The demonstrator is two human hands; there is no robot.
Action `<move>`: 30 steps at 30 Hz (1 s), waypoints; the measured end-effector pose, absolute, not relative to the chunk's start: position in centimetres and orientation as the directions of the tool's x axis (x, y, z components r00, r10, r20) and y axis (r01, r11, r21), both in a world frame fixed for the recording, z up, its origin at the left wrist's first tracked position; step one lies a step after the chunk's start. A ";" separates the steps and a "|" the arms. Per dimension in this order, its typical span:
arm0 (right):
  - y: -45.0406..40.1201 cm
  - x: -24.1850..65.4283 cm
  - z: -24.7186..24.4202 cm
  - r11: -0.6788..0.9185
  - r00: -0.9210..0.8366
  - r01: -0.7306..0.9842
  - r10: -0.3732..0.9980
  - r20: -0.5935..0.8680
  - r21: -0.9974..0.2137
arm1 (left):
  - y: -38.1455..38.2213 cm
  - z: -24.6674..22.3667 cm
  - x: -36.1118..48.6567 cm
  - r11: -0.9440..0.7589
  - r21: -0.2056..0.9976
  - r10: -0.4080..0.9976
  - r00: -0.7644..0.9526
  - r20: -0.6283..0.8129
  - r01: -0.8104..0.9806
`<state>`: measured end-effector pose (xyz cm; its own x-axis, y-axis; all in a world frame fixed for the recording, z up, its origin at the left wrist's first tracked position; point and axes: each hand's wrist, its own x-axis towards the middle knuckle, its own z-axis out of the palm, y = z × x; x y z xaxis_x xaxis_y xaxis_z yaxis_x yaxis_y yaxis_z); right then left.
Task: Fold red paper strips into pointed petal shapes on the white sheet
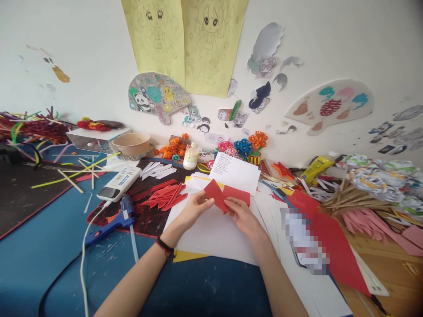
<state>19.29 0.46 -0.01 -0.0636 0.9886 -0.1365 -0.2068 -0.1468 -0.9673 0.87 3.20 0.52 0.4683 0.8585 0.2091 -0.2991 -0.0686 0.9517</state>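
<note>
Red paper (215,193) is pinched at its left edge between the thumb and fingers of my left hand (194,210). My right hand (240,215) is closed on the red paper at its lower middle. A second flat red part (238,193) spreads behind my right fingers; I cannot tell whether it is a separate piece or a fold of the same one. Both hands are above white paper sheets (211,242), with yellow paper (190,255) showing beneath. A pile of folded red paper strips (165,195) lies left of my left hand.
A blue glue gun (112,224) and a white power strip (119,182) with cables lie left. A glue bottle (191,157) and a handwritten sheet (236,174) stand behind. Right are a blurred phone (306,242), red sheets (340,251) and wrapped bundles (376,176).
</note>
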 end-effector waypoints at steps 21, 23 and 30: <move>0.1 17.7 -0.2 -0.004 -0.201 0.087 0.979 -0.021 -0.996 | 3.3 0.6 0.5 -0.010 0.981 0.822 0.556 0.119 -0.195; 0.1 17.9 -0.1 0.003 -0.216 0.108 0.976 -0.020 -0.994 | 3.2 0.7 0.6 -0.022 0.985 0.842 0.528 0.109 -0.169; 0.7 19.1 -0.1 0.054 -0.002 0.110 0.999 0.054 -0.992 | 3.0 0.7 0.9 -0.216 0.963 0.925 0.350 0.148 0.164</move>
